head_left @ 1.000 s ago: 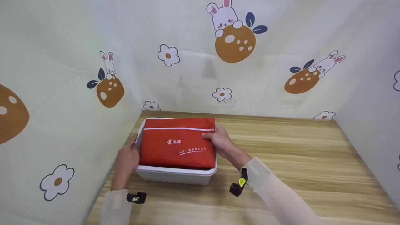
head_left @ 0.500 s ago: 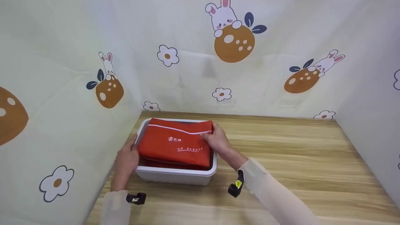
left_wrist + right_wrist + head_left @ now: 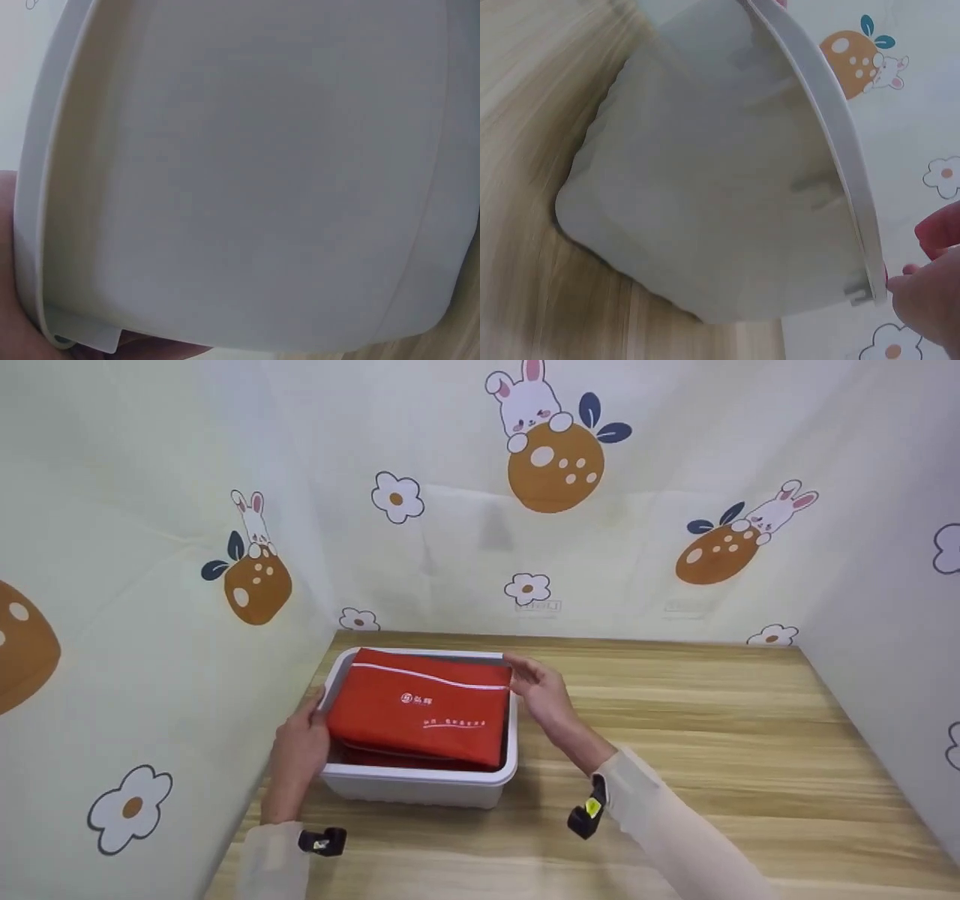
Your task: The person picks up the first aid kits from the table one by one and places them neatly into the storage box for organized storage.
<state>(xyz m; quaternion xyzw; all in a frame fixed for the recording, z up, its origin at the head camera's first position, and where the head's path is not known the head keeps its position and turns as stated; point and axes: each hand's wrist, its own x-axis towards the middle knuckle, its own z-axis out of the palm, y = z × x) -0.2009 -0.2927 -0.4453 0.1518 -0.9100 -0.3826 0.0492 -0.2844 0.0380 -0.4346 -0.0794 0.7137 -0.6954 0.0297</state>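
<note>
A red cloth bag (image 3: 420,712) with a white stripe and white print lies slightly turned inside a white plastic bin (image 3: 416,775). More red fabric shows beneath its front edge. On the bin's left side my left hand (image 3: 298,742) grips the rim; in the left wrist view its fingers (image 3: 154,347) reach under the rim beside the bin wall (image 3: 255,172). My right hand (image 3: 547,697) is at the back right corner, fingers extended by the rim, thumb close to the bag's edge. In the right wrist view a gap parts that thumb (image 3: 922,300) from the fingers.
The bin stands on a wood-grain table (image 3: 675,765), near its left and back edges. Pale curtains (image 3: 450,547) printed with rabbits and flowers rise at the back and both sides. Each wrist wears a small black device (image 3: 587,814).
My right thumb has come off the top of the bag, and that hand has shifted right to the rim. The bag lies flatter, its stripe less bent. The left hand keeps its grip.
</note>
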